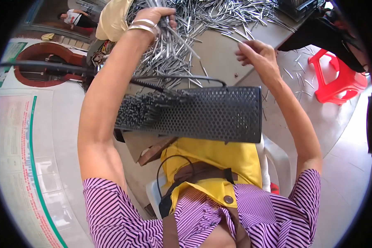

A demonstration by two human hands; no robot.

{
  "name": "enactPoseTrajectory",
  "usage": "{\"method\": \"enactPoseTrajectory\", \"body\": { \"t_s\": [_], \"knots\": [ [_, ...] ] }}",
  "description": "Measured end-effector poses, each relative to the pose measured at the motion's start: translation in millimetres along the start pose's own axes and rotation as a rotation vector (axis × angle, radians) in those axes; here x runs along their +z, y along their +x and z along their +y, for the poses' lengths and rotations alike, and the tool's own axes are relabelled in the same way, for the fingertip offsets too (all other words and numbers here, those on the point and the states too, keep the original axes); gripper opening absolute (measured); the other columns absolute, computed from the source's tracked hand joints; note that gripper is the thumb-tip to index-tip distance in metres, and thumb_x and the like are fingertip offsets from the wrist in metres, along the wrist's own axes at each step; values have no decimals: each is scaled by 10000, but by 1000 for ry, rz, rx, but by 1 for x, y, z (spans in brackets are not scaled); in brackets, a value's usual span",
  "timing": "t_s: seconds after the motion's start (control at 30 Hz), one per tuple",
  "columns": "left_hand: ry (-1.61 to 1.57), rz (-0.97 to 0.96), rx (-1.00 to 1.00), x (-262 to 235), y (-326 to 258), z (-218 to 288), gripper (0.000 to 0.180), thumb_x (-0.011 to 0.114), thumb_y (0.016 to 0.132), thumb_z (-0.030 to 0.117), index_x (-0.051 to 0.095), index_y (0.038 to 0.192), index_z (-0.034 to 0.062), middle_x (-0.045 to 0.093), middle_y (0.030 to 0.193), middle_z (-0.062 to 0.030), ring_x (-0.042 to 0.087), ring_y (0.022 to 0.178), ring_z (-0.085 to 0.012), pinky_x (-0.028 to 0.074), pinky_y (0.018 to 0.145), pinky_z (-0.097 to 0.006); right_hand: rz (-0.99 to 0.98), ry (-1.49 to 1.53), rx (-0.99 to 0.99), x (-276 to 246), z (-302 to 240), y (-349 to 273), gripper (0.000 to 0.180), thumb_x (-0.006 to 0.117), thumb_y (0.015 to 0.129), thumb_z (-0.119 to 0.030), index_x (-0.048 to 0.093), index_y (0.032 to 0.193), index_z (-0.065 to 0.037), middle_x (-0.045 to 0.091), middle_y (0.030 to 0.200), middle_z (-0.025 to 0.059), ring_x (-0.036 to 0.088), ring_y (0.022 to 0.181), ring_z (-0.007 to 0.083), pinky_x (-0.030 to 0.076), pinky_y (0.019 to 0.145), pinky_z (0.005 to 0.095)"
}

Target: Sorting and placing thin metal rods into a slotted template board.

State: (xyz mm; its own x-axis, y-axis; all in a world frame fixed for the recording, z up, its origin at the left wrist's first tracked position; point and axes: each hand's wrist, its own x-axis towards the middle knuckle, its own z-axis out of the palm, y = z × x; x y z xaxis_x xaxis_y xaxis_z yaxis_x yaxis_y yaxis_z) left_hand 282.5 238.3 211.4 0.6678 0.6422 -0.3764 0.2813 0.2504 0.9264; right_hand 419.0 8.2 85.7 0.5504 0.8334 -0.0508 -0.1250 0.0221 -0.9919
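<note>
My left hand [152,17] is closed around a bunch of thin grey metal rods [169,35] above the far left of the table. My right hand [260,60] hovers near the table's right edge, its fingers loosely bent and apart, with nothing visible in them. Between my arms and in front of my lap lies a long black perforated rack [219,111] with a grid of small holes. Many dark rod ends stick up from its left part, while the holes to the right look mostly unfilled. A large heap of loose rods [219,14] covers the far part of the table.
A pale cloth bag [113,18] stands beside the heap. To the right are a red plastic stool [338,78], rods scattered on the floor, and a dark-clothed person's leg [318,39]. Another person [75,18] is in the far left background. A dark bar [49,65] extends leftward.
</note>
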Motion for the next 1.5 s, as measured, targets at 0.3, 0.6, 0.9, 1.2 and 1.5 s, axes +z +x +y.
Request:
{"method": "enactPoseTrajectory", "body": {
  "t_s": [0.3,0.6,0.9,1.2,1.5],
  "knots": [
    [-32,62,166,62,-125,-45,172,604,793,128,558,675,11,545,584,-63,531,489,-160,464,473,-272,-282,-78,-223,74,-73,-112,228,632,798,-159,601,900,43,611,643,41,552,538,68,419,482,186],
    [-218,189,186,32,-241,-172,118,627,753,77,521,765,26,517,608,-58,516,482,-155,431,418,-283,-522,-661,-543,79,-10,-230,138,515,743,48,532,878,29,545,641,144,559,575,283,450,538,332],
    [-339,143,203,37,-291,-276,108,615,769,70,519,743,28,530,588,-46,524,472,-126,443,415,-252,-229,-1002,-1284,119,-16,-218,173,553,702,-1,534,874,18,570,890,141,532,856,319,447,693,381],
    [-404,174,234,30,-296,-302,109,610,780,87,532,743,21,545,589,-48,523,467,-120,448,421,-245,-630,-790,-381,118,27,-216,119,596,752,-52,576,844,22,579,567,76,500,433,150,381,415,245],
    [-388,146,244,25,-296,-304,116,606,800,99,545,797,0,629,744,-108,545,511,-112,463,440,-236,-762,-698,158,119,23,-210,92,648,735,-50,614,760,31,584,543,39,448,385,41,331,376,175]
  ]
}}
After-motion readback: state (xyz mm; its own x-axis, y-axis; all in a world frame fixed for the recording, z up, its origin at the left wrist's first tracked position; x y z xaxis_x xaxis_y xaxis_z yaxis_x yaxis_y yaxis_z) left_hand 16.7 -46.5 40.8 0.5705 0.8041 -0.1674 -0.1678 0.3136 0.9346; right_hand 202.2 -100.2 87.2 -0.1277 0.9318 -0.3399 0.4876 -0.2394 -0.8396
